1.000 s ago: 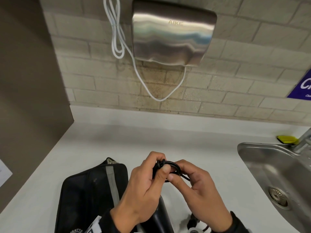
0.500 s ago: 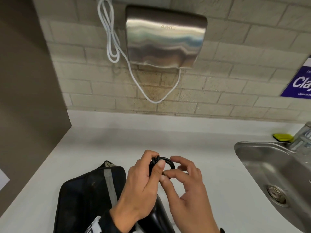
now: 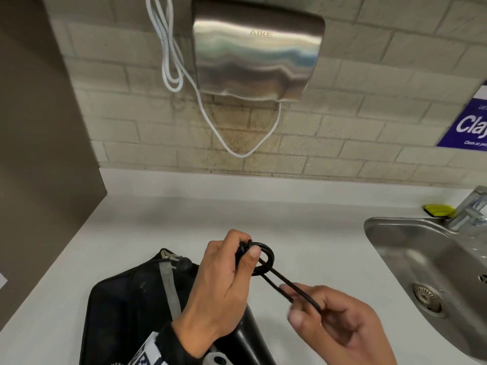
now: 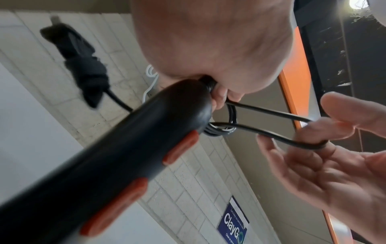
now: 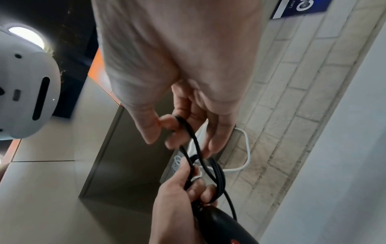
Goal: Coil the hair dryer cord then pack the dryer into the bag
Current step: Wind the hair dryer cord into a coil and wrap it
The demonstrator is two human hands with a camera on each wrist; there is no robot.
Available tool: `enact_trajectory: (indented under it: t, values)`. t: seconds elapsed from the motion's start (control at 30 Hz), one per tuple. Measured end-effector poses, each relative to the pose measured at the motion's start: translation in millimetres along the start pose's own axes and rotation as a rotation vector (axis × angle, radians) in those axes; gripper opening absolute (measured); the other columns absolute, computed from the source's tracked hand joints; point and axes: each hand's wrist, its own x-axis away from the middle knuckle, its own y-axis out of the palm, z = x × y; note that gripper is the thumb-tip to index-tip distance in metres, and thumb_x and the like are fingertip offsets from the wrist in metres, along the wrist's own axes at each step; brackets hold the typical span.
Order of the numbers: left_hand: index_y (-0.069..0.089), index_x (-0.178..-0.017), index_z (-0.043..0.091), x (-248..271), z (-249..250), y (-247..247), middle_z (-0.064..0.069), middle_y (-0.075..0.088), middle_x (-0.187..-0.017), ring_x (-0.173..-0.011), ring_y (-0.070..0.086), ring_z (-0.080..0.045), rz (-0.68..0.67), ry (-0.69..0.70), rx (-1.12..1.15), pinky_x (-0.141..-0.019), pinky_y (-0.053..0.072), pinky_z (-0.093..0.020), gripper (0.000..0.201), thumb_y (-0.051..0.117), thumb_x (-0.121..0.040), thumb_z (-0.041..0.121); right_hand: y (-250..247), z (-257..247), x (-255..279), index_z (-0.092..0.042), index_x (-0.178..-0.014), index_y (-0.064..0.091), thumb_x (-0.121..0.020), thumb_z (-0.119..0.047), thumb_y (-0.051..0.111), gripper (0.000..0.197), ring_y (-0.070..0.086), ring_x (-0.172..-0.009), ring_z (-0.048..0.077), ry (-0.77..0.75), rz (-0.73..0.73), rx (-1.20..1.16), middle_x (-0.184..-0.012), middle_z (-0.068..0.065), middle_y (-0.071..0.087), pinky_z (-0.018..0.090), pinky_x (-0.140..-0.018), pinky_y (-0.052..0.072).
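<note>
My left hand (image 3: 247, 254) grips a small coil of black cord (image 3: 266, 255) at the end of the hair dryer's black handle (image 4: 125, 156), which has orange buttons. A doubled loop of cord (image 3: 287, 287) runs from the coil to my right hand (image 3: 297, 304), low and to the right, which pinches it between thumb and fingers (image 5: 167, 127). The black bag (image 3: 126, 306) lies flat on the white counter under my left wrist. Most of the dryer's body is hidden by my left arm. A blurred black lump on the cord's end (image 4: 83, 71) dangles beyond the handle.
A steel sink (image 3: 395, 233) with a tap (image 3: 471, 209) is set into the counter at right, with a yellow object (image 3: 438, 210) behind it. A steel wall hand dryer (image 3: 258, 51) with a white cable hangs on the brick wall. A brown partition (image 3: 39, 154) bounds the left.
Both hands were together at the coil; now my right hand has drawn away to the lower right, pulling a loop of cord out. My left hand still holds the coil.
</note>
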Motion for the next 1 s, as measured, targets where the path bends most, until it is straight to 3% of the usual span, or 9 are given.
enact_trajectory:
  t: [0.1,0.2,0.3,0.43,0.57,0.7,0.8,0.9,1.0]
  values:
    - [0.042,-0.088,0.045,-1.6,-0.4,2.1,0.025,0.056,-0.077,-0.080,0.053,-0.011,0.010,0.006,-0.023,-0.067,0.037,-0.013,0.025,0.027,-0.092,0.064,-2.7,-9.0,2.3,-0.016,-0.048,0.058,-0.040,-0.059,0.087,0.053,0.074,-0.075,0.024,0.104,0.035,-0.105,-0.070,0.020,0.075,0.019,-0.066,0.054]
    - [0.044,-0.088,0.044,-3.7,-2.2,2.2,0.023,0.056,-0.081,-0.085,0.051,-0.009,0.019,-0.003,-0.013,-0.068,0.037,-0.013,0.027,0.026,-0.092,0.064,-4.8,-15.4,0.6,-0.013,-0.049,0.055,-0.036,-0.055,0.091,0.057,0.045,-0.037,0.023,0.179,0.025,-0.193,-0.038,0.011,0.053,0.019,-0.044,0.035]
    - [0.046,-0.087,0.043,-5.6,-6.9,-0.8,0.021,0.058,-0.076,-0.076,0.058,-0.018,0.038,-0.020,0.018,-0.067,0.039,-0.021,0.027,0.029,-0.093,0.063,-12.1,-19.0,-4.7,-0.008,-0.056,0.057,-0.041,-0.049,0.093,0.057,0.026,-0.031,0.007,0.318,-0.127,-0.222,-0.036,0.001,0.036,0.012,-0.041,0.023]
    - [0.045,-0.088,0.044,-2.8,-6.1,-1.9,0.025,0.062,-0.074,-0.076,0.057,-0.017,0.013,-0.023,0.012,-0.069,0.038,-0.016,0.024,0.031,-0.092,0.062,-17.9,-16.6,-9.2,-0.023,-0.070,0.064,-0.053,-0.052,0.085,0.040,0.033,-0.034,0.009,0.354,-0.189,0.235,-0.047,-0.004,0.053,0.019,-0.044,0.026]
    - [0.045,-0.092,0.041,-0.8,-3.7,1.1,0.019,0.060,-0.086,-0.089,0.052,-0.010,0.016,-0.004,0.003,-0.071,0.039,-0.014,0.025,0.031,-0.091,0.062,-5.8,-11.6,-11.5,-0.038,-0.089,0.064,-0.076,-0.035,0.075,0.018,0.041,-0.037,0.002,0.334,-0.219,0.519,-0.053,-0.026,0.062,0.007,-0.048,0.033]
    - [0.041,-0.089,0.046,-4.1,-4.1,0.2,0.024,0.057,-0.089,-0.089,0.050,-0.006,0.047,-0.023,-0.046,-0.069,0.036,-0.010,0.021,0.028,-0.092,0.062,10.2,-16.2,-10.9,-0.035,-0.084,0.068,-0.088,-0.020,0.065,0.016,0.045,-0.045,0.000,0.204,-0.246,0.429,-0.072,-0.008,0.074,0.012,-0.052,0.037]
    - [0.040,-0.088,0.047,-4.6,-6.1,-1.3,0.027,0.058,-0.077,-0.082,0.050,-0.008,0.075,-0.040,-0.057,-0.067,0.034,-0.011,0.019,0.029,-0.092,0.061,17.7,-23.9,-7.4,-0.043,-0.082,0.069,-0.087,-0.021,0.066,0.023,0.055,-0.051,-0.001,0.036,-0.244,0.360,-0.068,-0.014,0.071,0.008,-0.055,0.040]
    - [0.043,-0.088,0.043,-3.2,-6.1,-0.6,0.025,0.054,-0.072,-0.075,0.049,-0.013,0.092,-0.040,-0.030,-0.065,0.034,-0.018,0.022,0.030,-0.092,0.061,22.7,-16.0,-5.6,-0.061,-0.087,0.060,-0.086,-0.045,0.058,0.016,0.062,-0.071,-0.002,-0.178,-0.322,0.668,-0.081,-0.018,0.067,0.008,-0.061,0.047]
    - [0.047,-0.090,0.038,-3.6,-5.3,-2.4,0.014,0.055,-0.066,-0.070,0.054,-0.021,0.115,-0.037,0.039,-0.063,0.044,-0.035,0.025,0.034,-0.093,0.060,14.2,-8.0,-7.0,-0.043,-0.088,0.054,-0.082,-0.047,0.054,0.008,0.048,-0.066,-0.001,-0.348,-0.321,0.964,-0.072,-0.014,0.056,0.011,-0.052,0.047]
